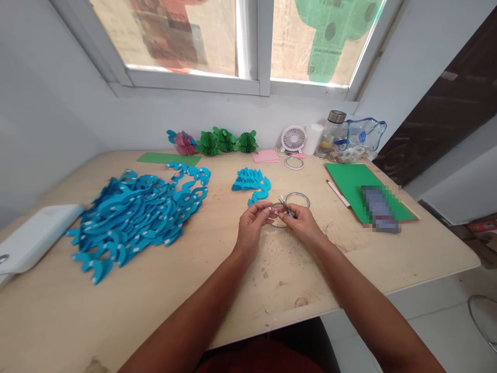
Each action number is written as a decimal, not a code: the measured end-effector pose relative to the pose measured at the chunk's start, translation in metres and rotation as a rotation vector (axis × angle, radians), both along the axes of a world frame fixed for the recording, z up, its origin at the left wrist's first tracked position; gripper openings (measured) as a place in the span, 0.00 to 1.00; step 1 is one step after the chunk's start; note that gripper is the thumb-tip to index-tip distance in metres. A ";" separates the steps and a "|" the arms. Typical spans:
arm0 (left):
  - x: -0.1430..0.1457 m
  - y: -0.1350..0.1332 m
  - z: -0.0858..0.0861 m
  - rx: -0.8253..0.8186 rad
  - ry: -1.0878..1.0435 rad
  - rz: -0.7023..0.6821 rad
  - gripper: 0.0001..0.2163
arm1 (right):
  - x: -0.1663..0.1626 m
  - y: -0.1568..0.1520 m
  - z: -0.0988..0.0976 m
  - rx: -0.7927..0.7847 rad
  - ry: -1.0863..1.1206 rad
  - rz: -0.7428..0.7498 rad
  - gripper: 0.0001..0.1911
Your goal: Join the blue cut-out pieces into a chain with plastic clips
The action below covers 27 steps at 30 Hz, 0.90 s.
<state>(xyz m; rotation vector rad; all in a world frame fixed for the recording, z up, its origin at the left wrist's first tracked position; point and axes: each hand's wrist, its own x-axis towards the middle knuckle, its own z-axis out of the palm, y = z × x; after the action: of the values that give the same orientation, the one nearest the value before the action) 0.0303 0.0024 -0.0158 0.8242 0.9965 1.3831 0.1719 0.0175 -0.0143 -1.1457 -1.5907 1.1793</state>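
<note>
Over the middle of the table my left hand [250, 224] is closed, thumb and fingers pinching a small white piece of tape [273, 211]. Close beside it, my right hand [302, 221] grips small scissors [286, 207], blades pointing up and away; its fingertips come near the same white piece. A thin tape ring [278, 225] shows partly below both hands, and I cannot tell whether they touch it. Another tape ring [297, 194] lies just beyond my right hand. Blue curved paper pieces with white tabs [250, 180] lie just past my left hand.
A large heap of blue paper pieces [135, 212] covers the left, near a white device [41, 233]. Along the wall stand green paper shapes [226, 140], a small fan [294, 139] and a bottle [330, 134]. Green sheets [349, 178], a pen [337, 193] and a phone [380, 207] lie right.
</note>
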 end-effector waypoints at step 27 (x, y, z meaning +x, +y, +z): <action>0.001 0.000 0.001 -0.008 -0.037 0.010 0.13 | -0.001 0.002 -0.008 -0.106 0.080 -0.050 0.20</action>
<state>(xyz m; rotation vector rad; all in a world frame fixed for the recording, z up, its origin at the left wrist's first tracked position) 0.0310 0.0021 -0.0151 0.7859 0.9781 1.3976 0.1707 0.0191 -0.0220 -1.1849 -1.4460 1.2734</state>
